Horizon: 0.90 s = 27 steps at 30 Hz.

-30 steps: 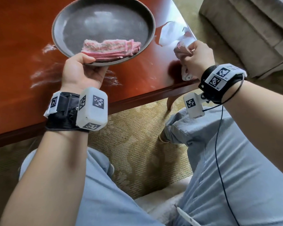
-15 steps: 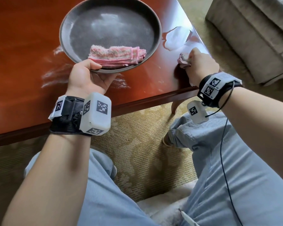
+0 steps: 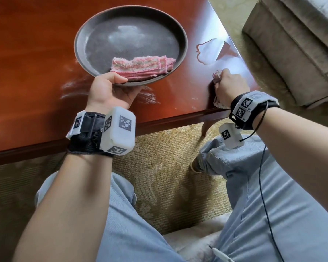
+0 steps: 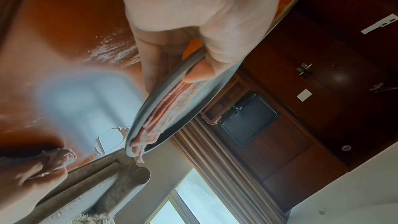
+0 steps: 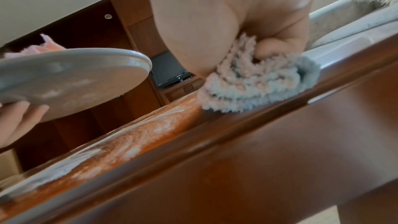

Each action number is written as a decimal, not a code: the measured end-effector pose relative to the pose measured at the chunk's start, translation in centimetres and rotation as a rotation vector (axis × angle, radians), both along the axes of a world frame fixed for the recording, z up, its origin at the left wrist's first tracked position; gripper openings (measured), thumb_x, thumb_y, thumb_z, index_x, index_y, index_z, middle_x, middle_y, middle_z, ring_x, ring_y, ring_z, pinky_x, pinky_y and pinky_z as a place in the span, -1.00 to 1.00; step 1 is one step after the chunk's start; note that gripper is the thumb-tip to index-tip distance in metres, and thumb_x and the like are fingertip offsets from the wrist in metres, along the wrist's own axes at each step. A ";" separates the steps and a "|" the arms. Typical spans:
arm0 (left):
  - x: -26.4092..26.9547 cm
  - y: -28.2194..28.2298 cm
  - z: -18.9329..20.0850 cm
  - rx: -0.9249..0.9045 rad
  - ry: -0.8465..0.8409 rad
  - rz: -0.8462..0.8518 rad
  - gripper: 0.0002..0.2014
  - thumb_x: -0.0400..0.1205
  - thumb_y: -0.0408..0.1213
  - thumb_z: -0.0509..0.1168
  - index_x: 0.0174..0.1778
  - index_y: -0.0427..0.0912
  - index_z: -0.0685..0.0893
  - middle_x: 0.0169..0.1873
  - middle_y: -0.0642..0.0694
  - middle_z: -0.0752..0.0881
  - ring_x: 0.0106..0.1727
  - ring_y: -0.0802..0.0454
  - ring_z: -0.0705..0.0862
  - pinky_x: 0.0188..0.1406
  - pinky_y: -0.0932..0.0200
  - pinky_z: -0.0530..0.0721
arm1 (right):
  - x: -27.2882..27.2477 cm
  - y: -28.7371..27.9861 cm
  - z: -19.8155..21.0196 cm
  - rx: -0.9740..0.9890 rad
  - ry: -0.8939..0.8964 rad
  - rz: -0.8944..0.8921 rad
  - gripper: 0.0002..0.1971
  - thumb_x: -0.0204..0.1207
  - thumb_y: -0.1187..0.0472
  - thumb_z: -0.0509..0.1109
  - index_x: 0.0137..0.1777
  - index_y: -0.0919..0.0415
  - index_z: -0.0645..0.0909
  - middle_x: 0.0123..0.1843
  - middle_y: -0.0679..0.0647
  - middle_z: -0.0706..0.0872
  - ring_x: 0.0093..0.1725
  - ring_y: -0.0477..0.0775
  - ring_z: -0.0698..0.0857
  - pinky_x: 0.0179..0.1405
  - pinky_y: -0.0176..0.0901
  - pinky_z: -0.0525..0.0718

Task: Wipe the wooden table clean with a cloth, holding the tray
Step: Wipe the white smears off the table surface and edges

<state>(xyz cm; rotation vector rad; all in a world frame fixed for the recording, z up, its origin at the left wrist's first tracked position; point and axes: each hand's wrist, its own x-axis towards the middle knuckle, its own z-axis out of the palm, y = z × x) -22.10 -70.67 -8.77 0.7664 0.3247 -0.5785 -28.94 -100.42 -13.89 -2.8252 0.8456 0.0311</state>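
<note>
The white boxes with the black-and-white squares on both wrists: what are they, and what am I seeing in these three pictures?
No robot here: a person wears small cameras strapped to each wrist and one on the head. The head picture looks down over the arms and knees; the other two look along each hand.

The left hand grips the round dark tray by its near rim, thumb on top; the right wrist picture shows its underside off the wooden table. A folded pink cloth lies in the tray.

The right hand grips a bunched pale cloth against the table near its front edge. White powdery smears streak the wood, and a shiny wet-looking patch sits near the far corner.
</note>
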 end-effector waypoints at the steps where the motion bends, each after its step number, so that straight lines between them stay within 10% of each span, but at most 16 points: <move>1: 0.0 0.2 0.1 -0.007 -0.004 0.005 -0.52 0.24 -0.61 0.11 0.09 -0.45 0.60 0.03 -0.40 0.75 0.15 -0.42 0.75 0.27 -0.24 0.69 | 0.0 0.4 0.0 0.019 -0.001 -0.001 -0.73 0.65 0.19 0.16 0.25 0.34 0.41 0.16 0.50 0.61 0.16 0.53 0.60 -0.02 0.16 0.49; 20: 0.2 9.0 0.2 0.020 -0.024 0.102 -0.44 0.57 -0.60 -0.05 0.54 -0.47 0.44 0.38 -0.45 0.61 0.35 -0.39 0.66 0.10 -0.19 0.79 | 3.1 12.2 -0.8 0.048 0.060 0.214 -0.51 0.30 0.28 0.44 0.20 0.29 0.33 0.12 0.38 0.62 0.06 0.50 0.68 -0.09 0.15 0.63; 27: 1.3 10.8 -0.4 0.007 -0.036 0.142 -0.57 0.55 -0.59 0.00 0.31 -0.39 0.55 0.23 -0.43 0.65 0.38 -0.39 0.63 0.12 -0.19 0.78 | 4.6 16.6 -0.7 0.078 0.053 0.236 -0.51 0.40 0.37 0.40 0.31 0.27 0.35 0.27 0.34 0.63 0.17 0.49 0.65 -0.06 0.09 0.50</move>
